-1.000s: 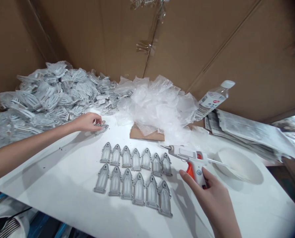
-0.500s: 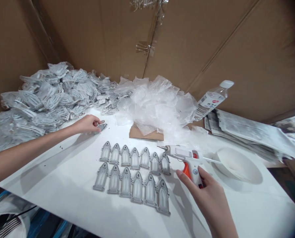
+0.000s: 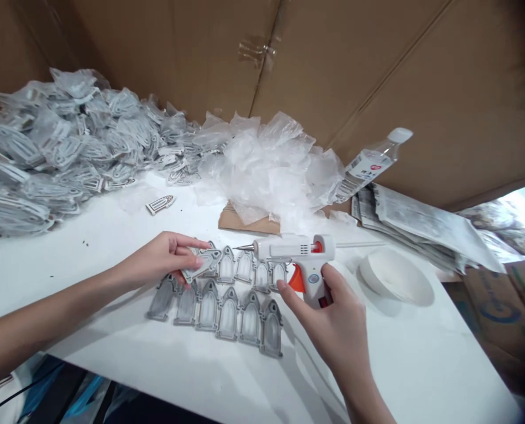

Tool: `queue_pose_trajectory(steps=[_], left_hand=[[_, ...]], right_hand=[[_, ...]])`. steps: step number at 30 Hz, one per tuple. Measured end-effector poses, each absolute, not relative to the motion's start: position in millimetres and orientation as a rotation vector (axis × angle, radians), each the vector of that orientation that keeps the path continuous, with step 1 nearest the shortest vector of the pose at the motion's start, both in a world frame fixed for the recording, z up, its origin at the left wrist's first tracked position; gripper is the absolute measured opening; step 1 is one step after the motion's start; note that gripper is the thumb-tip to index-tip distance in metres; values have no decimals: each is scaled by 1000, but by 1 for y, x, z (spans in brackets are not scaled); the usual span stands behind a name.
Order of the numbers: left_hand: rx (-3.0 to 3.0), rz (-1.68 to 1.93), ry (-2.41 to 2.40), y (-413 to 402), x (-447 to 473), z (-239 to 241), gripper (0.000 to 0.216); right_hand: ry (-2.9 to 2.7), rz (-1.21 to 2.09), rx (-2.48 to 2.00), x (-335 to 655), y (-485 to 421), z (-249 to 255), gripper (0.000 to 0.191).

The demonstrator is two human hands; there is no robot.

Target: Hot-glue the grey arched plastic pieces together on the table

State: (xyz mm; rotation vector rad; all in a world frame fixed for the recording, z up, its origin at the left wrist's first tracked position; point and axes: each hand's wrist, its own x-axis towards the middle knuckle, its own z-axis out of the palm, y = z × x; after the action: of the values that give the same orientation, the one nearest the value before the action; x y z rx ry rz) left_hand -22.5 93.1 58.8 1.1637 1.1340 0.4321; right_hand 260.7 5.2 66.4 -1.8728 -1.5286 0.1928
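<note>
Between the thumb and fingers of my left hand point(image 3: 168, 259) is a small grey arched window-shaped piece point(image 3: 204, 264), tilted above the table. My right hand point(image 3: 333, 318) grips the handle of a white hot glue gun point(image 3: 284, 248) with an orange trigger. Its metal nozzle points left, close to the tip of the held piece. Below lie two rows of similar grey arched pieces point(image 3: 228, 315), partly covered by my left hand and the gun. One more arched piece point(image 3: 160, 204) with brown edges lies farther back on the white table point(image 3: 125, 324).
A heap of bagged arched pieces point(image 3: 68, 141) fills the back left. Crumpled clear plastic bags point(image 3: 275, 171) are piled over a cardboard scrap point(image 3: 245, 222). A plastic bottle point(image 3: 371, 165), stacked grey sheets point(image 3: 430, 224) and a white bowl point(image 3: 395, 280) stand on the right.
My left hand has picked up an arched piece from the back of the table and carried it right, over the rows. The glue gun has moved left towards it.
</note>
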Motion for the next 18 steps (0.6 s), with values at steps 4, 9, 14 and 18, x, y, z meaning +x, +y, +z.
queue_pose_trajectory(steps=[4,9,14,18], left_hand=[[1134,502,1075,83,-13,51,43],[1102,498,1031,79,-13,44,50],[1168,539,1142,74,-18,39,50],[1209,542,1164,70,-20,39,52]], right_hand=[[-1548,302,-1872,260,4,54,48],[-1539,369,-1887,258,3,49,46],[-1558,325,-1914,256,1,42,46],[-1613,226,-1859,256,0,34,46]])
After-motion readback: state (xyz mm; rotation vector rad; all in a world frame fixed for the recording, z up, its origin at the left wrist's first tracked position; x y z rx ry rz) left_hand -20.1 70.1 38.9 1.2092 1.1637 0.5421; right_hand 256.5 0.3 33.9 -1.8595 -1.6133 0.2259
